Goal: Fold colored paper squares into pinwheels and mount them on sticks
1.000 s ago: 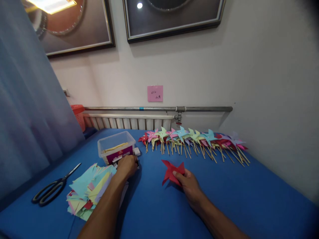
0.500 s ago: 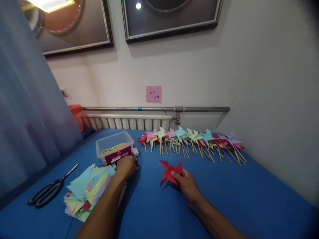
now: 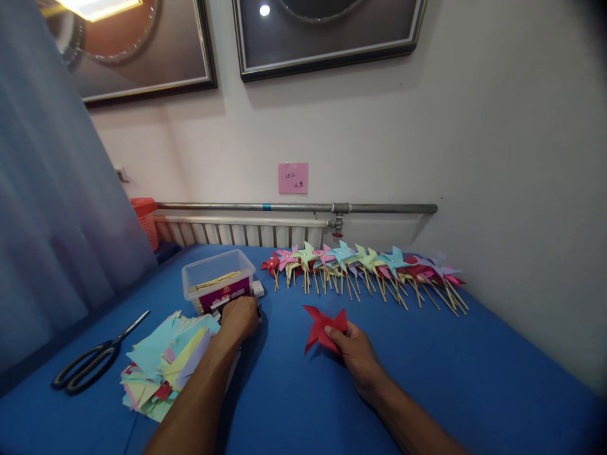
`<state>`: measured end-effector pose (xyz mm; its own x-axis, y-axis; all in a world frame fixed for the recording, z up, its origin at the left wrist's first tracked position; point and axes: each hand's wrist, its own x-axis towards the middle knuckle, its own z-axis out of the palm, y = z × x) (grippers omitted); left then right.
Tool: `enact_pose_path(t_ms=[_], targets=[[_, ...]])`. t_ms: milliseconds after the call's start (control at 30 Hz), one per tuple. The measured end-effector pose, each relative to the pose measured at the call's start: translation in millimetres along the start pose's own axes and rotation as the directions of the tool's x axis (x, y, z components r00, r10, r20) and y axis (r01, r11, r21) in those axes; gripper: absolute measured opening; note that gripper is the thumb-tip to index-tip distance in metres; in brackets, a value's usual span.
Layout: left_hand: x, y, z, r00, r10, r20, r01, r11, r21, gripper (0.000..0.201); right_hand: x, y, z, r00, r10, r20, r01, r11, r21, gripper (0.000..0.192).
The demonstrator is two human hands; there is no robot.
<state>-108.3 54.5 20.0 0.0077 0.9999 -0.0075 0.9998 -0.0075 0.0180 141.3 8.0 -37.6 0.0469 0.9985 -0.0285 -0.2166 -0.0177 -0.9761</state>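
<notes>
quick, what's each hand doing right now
Left hand: curled by the clear plastic box; its grip cannot be told.
Right hand: closed on the red paper pinwheel.

Scissors: we see black-handled scissors (image 3: 92,361) lying flat at the left of the blue counter (image 3: 474,373), blades pointing away toward the wall.
Paper stack: we find a loose pile of pastel paper squares (image 3: 164,366) just right of the scissors.
Finished row: we count many paper pinwheels (image 3: 365,268) on wooden sticks, laid overlapping in a line along the far edge.
Wall: we note a pink sticky note (image 3: 293,177) above a grey pipe (image 3: 294,207) and a white radiator (image 3: 241,232); two framed pictures (image 3: 327,31) hang higher.
Left side: we see a blue-grey curtain (image 3: 52,208) and an orange basket (image 3: 148,221) beside it.
</notes>
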Motion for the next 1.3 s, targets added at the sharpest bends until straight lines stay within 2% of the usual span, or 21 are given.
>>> enact_pose_path(t_ms=[200, 467, 667, 1000, 1300], targets=[[-2.0, -0.6, -4.6, 0.999, 0.011, 0.043, -0.007, 0.997, -0.075, 0.027, 6.5, 7.6, -2.6, 1.000, 0.007, -0.008, -0.007, 1.000, -0.017, 0.028], [-3.2, 1.2, -5.8, 0.999, -0.007, 0.039, 0.007, 1.000, -0.006, 0.031, -2.8, -4.5, 2.0, 1.000, 0.009, -0.004, -0.009, 1.000, -0.003, 0.022], [-3.4, 1.5, -5.4, 0.999, -0.022, 0.042, 0.022, 1.000, -0.008, 0.034, -2.0, -4.7, 1.9, 1.000, 0.028, 0.008, -0.028, 1.000, 0.004, 0.024], [-6.6, 4.0, -11.5, 0.998, -0.001, 0.064, -0.001, 1.000, 0.021, 0.031, -3.9, -5.9, 2.3, 1.000, -0.009, 0.023, 0.009, 1.000, 0.000, 0.023], [-4.3, 4.4, -3.6, 1.000, 0.005, 0.030, -0.005, 1.000, 0.009, 0.031, -3.4, -6.2, 2.3, 1.000, 0.009, 0.001, -0.009, 1.000, -0.012, 0.019]])
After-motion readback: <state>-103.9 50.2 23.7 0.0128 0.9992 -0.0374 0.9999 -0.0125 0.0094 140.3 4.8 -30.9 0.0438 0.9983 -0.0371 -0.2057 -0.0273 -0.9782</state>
